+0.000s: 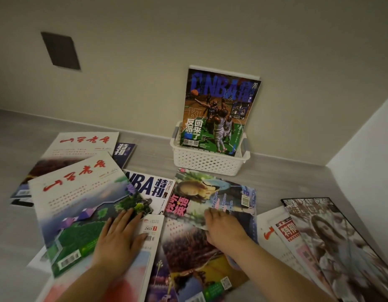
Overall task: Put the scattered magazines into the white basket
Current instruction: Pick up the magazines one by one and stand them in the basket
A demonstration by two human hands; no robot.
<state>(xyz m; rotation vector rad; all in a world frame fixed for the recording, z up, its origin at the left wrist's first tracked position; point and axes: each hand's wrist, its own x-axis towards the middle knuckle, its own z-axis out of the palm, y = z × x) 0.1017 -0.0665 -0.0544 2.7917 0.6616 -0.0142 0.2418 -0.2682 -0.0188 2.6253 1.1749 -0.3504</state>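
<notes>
Both grips lie flat and empty on scattered magazines point(84, 205); white basket point(208, 162) holds one upright NBA magazine point(219, 112).

White perforated basket point(207, 163) sits on the floor against the wall. You've got one NBA magazine point(219, 112) standing upright in it, leaning back on the wall, cover facing you. The rest lie flat and overlapping in front: landscape-cover issue point(80, 205) on the left, English-learning issue point(219, 197) just before the basket, portrait-cover issue point(332, 236) on the right.
</notes>
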